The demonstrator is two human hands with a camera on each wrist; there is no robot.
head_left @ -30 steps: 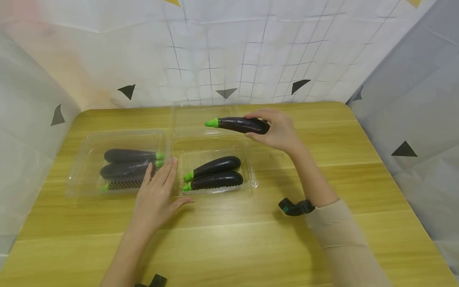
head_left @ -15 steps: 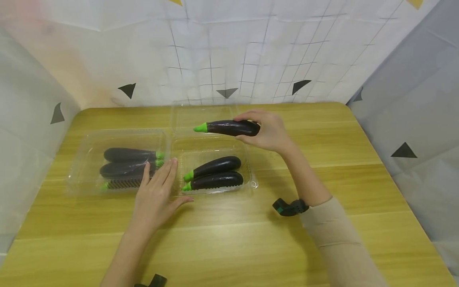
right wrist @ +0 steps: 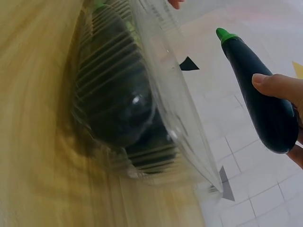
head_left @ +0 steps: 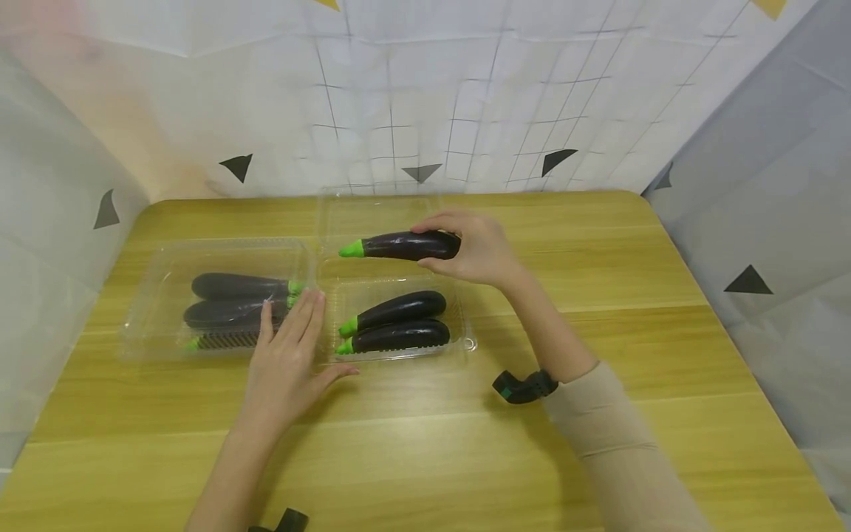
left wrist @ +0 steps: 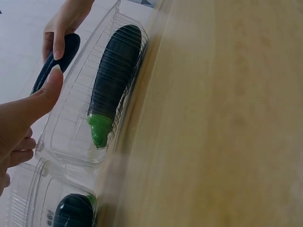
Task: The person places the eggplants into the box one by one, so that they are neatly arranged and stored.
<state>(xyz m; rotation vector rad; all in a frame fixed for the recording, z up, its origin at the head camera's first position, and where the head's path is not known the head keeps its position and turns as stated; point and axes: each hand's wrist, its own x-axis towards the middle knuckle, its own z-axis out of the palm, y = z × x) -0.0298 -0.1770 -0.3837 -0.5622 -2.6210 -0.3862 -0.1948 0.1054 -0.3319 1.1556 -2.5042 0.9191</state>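
Observation:
My right hand (head_left: 480, 250) grips the thick end of a dark purple eggplant (head_left: 392, 245), thumb on one side and fingers on the other. Its green stem end points left. The eggplant is held up over the far part of an open clear plastic clamshell box (head_left: 469, 343). Inside that box two eggplants (head_left: 402, 335) lie side by side, stems to the left. My left hand (head_left: 284, 366), fingers extended, rests at the facing edges of this box and a second clear box (head_left: 148, 318). That second box holds several eggplants (head_left: 236, 287); the left fingers partly cover them.
The open box's clear lid (head_left: 379, 214) lies folded back toward the table's far edge. A wooden table (head_left: 425, 458) bears everything. White sheeting (head_left: 266, 89) with black triangles stands behind and at both sides. A black wrist camera (head_left: 525, 386) sits on the right forearm.
My right hand has carried the eggplant to the left and slightly nearer, from the box's right side to above it. The left hand has stayed almost in place.

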